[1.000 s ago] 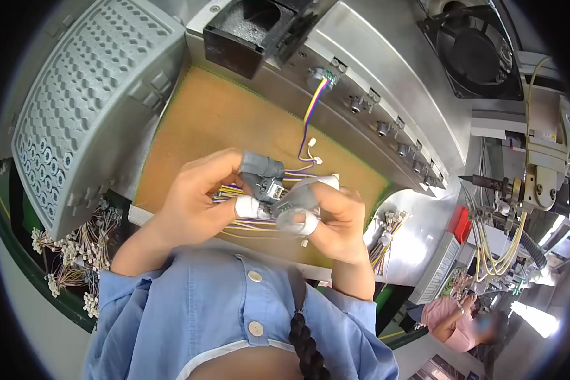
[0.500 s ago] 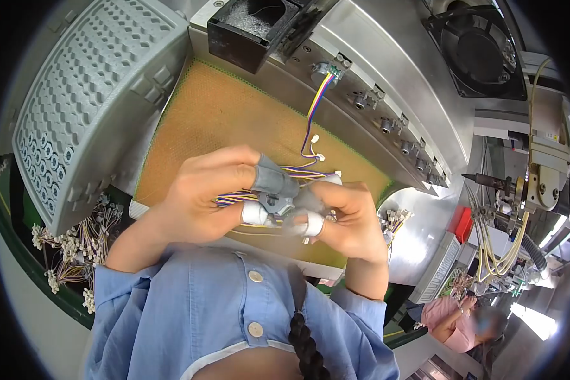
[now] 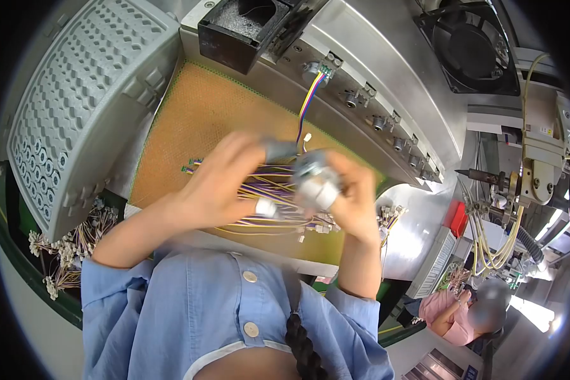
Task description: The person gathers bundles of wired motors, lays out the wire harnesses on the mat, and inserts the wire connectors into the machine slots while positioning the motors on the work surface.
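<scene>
Pinching a small round metal part (image 3: 313, 168) between thumb and covered forefinger, my right hand (image 3: 354, 199) holds it just above the mat (image 3: 164, 126), over the right half of a wire bundle (image 3: 278, 188), close in front of me, probably so I can see it well while I handle it. It is blurred, so I cannot tell which face is turned up. My left hand (image 3: 218, 180) hangs just beside it, thumb and forefinger spread with a gap between; I see nothing pinched there, though I cannot tell whether the other fingers brush the wires below. The white tape (image 3: 266, 208) on the thumbs and the grey finger cover (image 3: 278, 151) on my left forefinger likely spare the skin and steady the grip. The wires lie crosswise under both hands, small green boards (image 3: 187, 169) at the left end and white connectors (image 3: 323, 223) at the right, an order that I judge keeps one kind of end to each side. Beyond, a metal rail (image 3: 361, 136) carries a row of posts, and at its near end a colored wire strip (image 3: 308, 104) hangs from a small board, held up there perhaps to leave it within reach of the soldering iron (image 3: 484, 178). The grey tray (image 3: 95, 95) leans at my left, its lower pockets filled with round pieces, tilted probably for easy picking.
</scene>
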The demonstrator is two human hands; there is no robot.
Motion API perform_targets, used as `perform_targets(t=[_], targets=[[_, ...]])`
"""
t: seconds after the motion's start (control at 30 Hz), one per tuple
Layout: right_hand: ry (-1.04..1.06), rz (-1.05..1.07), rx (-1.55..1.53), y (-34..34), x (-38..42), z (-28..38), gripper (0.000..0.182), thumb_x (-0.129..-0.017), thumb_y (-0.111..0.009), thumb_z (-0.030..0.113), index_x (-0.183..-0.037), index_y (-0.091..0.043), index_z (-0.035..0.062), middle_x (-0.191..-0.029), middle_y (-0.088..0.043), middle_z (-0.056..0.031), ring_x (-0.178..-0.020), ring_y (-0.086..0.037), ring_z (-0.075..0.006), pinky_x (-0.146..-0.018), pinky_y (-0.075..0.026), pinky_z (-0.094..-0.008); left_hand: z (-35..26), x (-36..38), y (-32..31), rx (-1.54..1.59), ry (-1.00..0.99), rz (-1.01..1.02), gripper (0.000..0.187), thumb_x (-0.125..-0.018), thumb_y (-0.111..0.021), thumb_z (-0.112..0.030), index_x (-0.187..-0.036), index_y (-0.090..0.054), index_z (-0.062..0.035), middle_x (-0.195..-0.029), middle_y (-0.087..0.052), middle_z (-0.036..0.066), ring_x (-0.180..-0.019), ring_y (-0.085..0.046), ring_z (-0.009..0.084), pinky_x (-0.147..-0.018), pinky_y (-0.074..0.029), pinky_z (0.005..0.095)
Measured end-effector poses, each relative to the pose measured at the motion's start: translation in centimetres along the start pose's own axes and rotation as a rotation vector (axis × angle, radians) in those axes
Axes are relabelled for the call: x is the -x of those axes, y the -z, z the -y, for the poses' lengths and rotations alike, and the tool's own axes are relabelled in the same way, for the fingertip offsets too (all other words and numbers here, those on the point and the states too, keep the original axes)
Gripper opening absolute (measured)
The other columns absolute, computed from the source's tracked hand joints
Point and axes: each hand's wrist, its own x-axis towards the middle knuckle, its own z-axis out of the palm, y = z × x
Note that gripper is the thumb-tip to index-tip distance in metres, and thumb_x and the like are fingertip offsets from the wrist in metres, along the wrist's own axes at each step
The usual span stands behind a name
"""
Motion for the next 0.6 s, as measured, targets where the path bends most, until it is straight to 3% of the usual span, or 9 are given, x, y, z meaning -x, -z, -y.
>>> perform_targets(t=[0.03, 0.07, 0.1, 0.23, 0.33, 0.43, 0.5, 0.57, 0.6], targets=[[0.149, -0.195, 0.152, 0.7, 0.2, -0.4, 0.025, -0.077, -0.064, 0.013, -0.097, -0.057, -0.0020, -0.074, -0.061, -0.0060, -0.059, -0.058, -0.0098, -0.048, -0.046, -0.0198, 0.3, 1.1, -0.5, -0.269, -0.061, 0.003, 0.052, -0.058, -0.073, -0.019, -0.105, -0.055, -0.0054, -0.101, -0.051, 0.011, -0.101, -0.046, 0.0262, -0.084, -0.037, 0.0411], [0.302, -0.392, 0.301, 1.6, 0.5, -0.7, 0.025, -0.078, -0.060, 0.009, -0.099, -0.056, -0.0043, -0.073, -0.061, -0.0091, -0.056, -0.060, -0.0130, -0.043, -0.046, -0.0202, 0.2, 2.3, -0.4, -0.422, -0.079, 0.340, 0.065, -0.060, -0.070, -0.022, -0.119, -0.046, -0.0073, -0.115, -0.049, 0.010, -0.115, -0.041, 0.0277, -0.092, -0.034, 0.0426], [0.396, -0.553, 0.372, 2.2, 1.3, -0.2, 0.024, -0.079, -0.058, 0.010, -0.098, -0.056, -0.0040, -0.071, -0.061, -0.0104, -0.053, -0.060, -0.0141, -0.042, -0.046, -0.0205, 0.4, 2.7, -0.9, -0.429, -0.079, 0.341, 0.065, -0.060, -0.070, -0.022, -0.119, -0.046, -0.0073, -0.115, -0.049, 0.010, -0.115, -0.041, 0.0277, -0.092, -0.034, 0.0426], [0.773, -0.826, 0.263, -0.2, 1.6, 2.2, 0.030, -0.080, -0.059, 0.013, -0.103, -0.053, -0.0069, -0.081, -0.062, -0.0149, -0.061, -0.062, -0.0169, -0.044, -0.048, -0.0229, 1.1, 3.6, -3.6, -0.593, -0.240, 0.372, 0.040, -0.075, -0.049, -0.016, -0.115, -0.050, -0.0092, -0.115, -0.050, 0.007, -0.118, -0.040, 0.0244, -0.102, -0.028, 0.0436], [0.554, -0.578, 0.240, 0.1, 0.1, 0.5, 0.037, -0.086, -0.053, 0.025, -0.103, -0.051, -0.0075, -0.081, -0.060, -0.0149, -0.060, -0.060, -0.0179, -0.046, -0.051, -0.0268, 1.0, 3.6, -4.3, -0.605, -0.280, 0.283, 0.033, -0.075, -0.049, -0.016, -0.108, -0.053, -0.0108, -0.107, -0.052, 0.006, -0.113, -0.045, 0.0229, -0.100, -0.031, 0.0423], [0.466, -0.481, -0.154, -0.1, 0.2, -0.9, 0.039, -0.088, -0.050, 0.027, -0.105, -0.050, -0.0075, -0.076, -0.058, -0.0132, -0.056, -0.058, -0.0178, -0.044, -0.050, -0.0278, -0.1, 3.8, -2.1, -0.371, -0.256, 0.355, 0.028, -0.074, -0.050, -0.017, -0.101, -0.057, -0.0127, -0.104, -0.052, 0.006, -0.108, -0.047, 0.0231, -0.096, -0.034, 0.0433], [0.444, -0.544, -0.176, -0.7, 0.3, -1.3, 0.040, -0.089, -0.047, 0.028, -0.106, -0.049, -0.0071, -0.073, -0.057, -0.0121, -0.053, -0.055, -0.0172, -0.040, -0.049, -0.0274, -1.0, 3.8, 1.4, -0.407, -0.202, 0.287, 0.022, -0.070, -0.054, -0.010, -0.092, -0.059, -0.0115, -0.100, -0.052, 0.008, -0.101, -0.048, 0.0265, -0.090, -0.038, 0.0418], [0.310, -0.502, -0.367, -0.8, 0.2, -1.4, 0.042, -0.090, -0.043, 0.031, -0.107, -0.050, -0.0066, -0.073, -0.058, -0.0121, -0.053, -0.055, -0.0171, -0.036, -0.049, -0.0271, 0.1, 3.4, 3.8, -0.352, 0.241, -0.200, 0.024, -0.064, -0.055, 0.001, -0.086, -0.058, -0.0073, -0.097, -0.052, 0.011, -0.096, -0.048, 0.0302, -0.084, -0.040, 0.0394], [0.292, -0.464, -0.376, -1.1, -0.3, -1.6, 0.043, -0.092, -0.040, 0.032, -0.108, -0.050, -0.0058, -0.074, -0.058, -0.0119, -0.053, -0.055, -0.0166, -0.034, -0.048, -0.0263, 0.9, 3.2, 3.8, -0.345, 0.229, -0.202, 0.024, -0.064, -0.055, 0.001, -0.086, -0.058, -0.0073, -0.097, -0.052, 0.011, -0.096, -0.048, 0.0302, -0.084, -0.040, 0.0394]])
